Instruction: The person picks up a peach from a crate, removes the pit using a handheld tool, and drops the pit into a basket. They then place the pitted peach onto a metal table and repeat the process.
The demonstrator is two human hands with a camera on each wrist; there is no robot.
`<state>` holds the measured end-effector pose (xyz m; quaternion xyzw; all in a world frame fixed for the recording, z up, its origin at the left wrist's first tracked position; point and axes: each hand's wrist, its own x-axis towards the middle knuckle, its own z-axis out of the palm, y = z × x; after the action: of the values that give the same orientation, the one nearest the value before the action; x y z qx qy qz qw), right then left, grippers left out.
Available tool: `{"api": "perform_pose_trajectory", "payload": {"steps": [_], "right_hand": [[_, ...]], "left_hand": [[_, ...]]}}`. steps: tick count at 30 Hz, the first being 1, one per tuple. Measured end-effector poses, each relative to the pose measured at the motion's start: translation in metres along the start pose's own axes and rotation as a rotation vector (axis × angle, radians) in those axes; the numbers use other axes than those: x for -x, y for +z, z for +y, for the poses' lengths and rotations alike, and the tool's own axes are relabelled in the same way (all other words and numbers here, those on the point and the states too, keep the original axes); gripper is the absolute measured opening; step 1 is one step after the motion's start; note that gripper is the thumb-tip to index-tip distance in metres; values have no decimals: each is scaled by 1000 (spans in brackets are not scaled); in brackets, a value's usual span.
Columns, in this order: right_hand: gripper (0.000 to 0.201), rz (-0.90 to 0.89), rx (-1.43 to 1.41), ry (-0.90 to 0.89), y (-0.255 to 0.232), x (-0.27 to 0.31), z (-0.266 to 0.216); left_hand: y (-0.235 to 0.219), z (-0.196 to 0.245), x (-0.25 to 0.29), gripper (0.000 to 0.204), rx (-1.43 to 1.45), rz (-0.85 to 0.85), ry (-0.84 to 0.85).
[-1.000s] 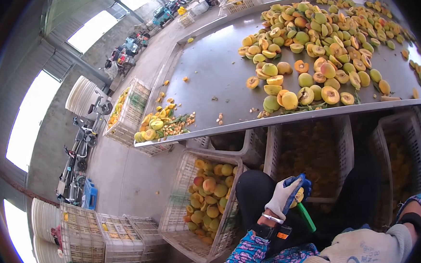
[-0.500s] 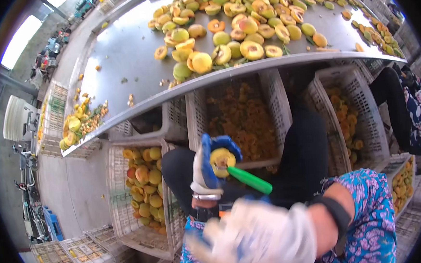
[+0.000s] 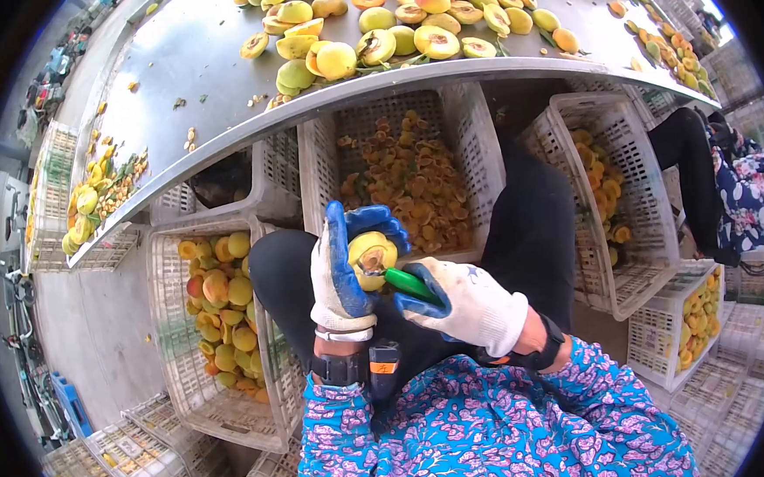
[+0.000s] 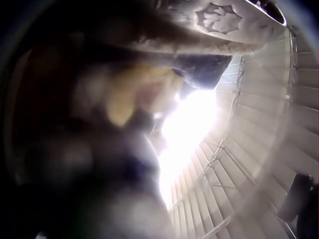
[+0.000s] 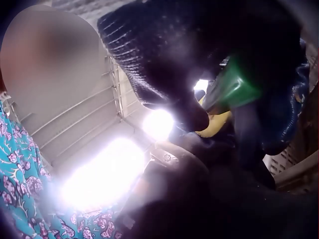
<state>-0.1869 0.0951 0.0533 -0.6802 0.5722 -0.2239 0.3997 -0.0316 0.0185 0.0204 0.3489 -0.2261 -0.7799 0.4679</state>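
In the head view my left hand (image 3: pixel 339 272), in a white glove with blue coating, holds a cut yellow peach (image 3: pixel 372 261) with its brown, hollowed face showing. My right hand (image 3: pixel 473 303), gloved the same way, grips a green-handled tool (image 3: pixel 413 287) whose tip end meets the peach; its working end is hidden. Both hands are over the lap. The right wrist view shows the green handle (image 5: pixel 239 89) among dark glove fingers, with a strip of yellow peach (image 5: pixel 214 124) behind. In the left wrist view the peach (image 4: pixel 122 102) is blurred.
A metal table (image 3: pixel 188 67) ahead bears many halved peaches (image 3: pixel 435 41). Below its edge, a crate (image 3: pixel 481 136) contains orange fruit pieces. Crates of peaches stand at left (image 3: pixel 174 339) and right (image 3: pixel 611 259). Another person's dark-clad leg (image 3: pixel 684 167) is at far right.
The head view has swung right and down. My right hand has come up from the lap to the green handle, which earlier stuck out from the peach in my left hand without the right hand.
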Motion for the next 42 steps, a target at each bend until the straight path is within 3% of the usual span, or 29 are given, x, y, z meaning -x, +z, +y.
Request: {"api": "perform_pose_trajectory", "payload": {"steps": [4, 6, 8, 9, 12, 15, 18, 19, 22, 28, 31, 35, 38, 39, 42], "right_hand": [[35, -100, -58, 99, 3, -4, 3], [28, -192, -339, 244, 4, -6, -2], [22, -277, -613, 392, 4, -8, -7], [18, -241, -804, 361, 14, -7, -8], [17, -287, -990, 487, 23, -5, -11], [19, 135, -315, -237, 48, -11, 5], [22, -363, -540, 271, 13, -12, -2], [21, -391, -753, 317, 18, -11, 6], [19, -466, -977, 539, 0, -10, -10], [22, -512, -1381, 603, 13, -1, -8], [27, -631, -1897, 549, 16, 1, -14], [30, -668, -2047, 478, 27, -1, -6], [32, -642, -2050, 542, 24, 0, -10], [37, -719, -2204, 506, 30, -1, -4], [38, -733, -2324, 435, 43, -2, 3]], "left_hand": [[6, 2, 7, 52, 0, -16, 45], [20, 0, 11, 52, -25, 27, 122], [10, -3, 8, 44, -67, -4, 96], [7, -4, 7, 44, -77, 14, 82], [5, 2, 9, 45, -126, 23, 78], [1, 3, 9, 45, -156, -6, 2], [1, 1, 7, 44, -167, -16, -76], [3, 1, 6, 44, -164, -19, -75], [11, 5, 7, 43, -148, -16, 17], [6, -1, 8, 39, -215, -10, 45], [8, 1, 4, 41, -184, -48, 82], [9, 2, 4, 45, -171, -91, 133], [12, 4, 7, 49, -243, -66, 153], [12, 4, 8, 48, -228, -64, 158], [7, 4, 5, 46, -170, -59, 156]]}}
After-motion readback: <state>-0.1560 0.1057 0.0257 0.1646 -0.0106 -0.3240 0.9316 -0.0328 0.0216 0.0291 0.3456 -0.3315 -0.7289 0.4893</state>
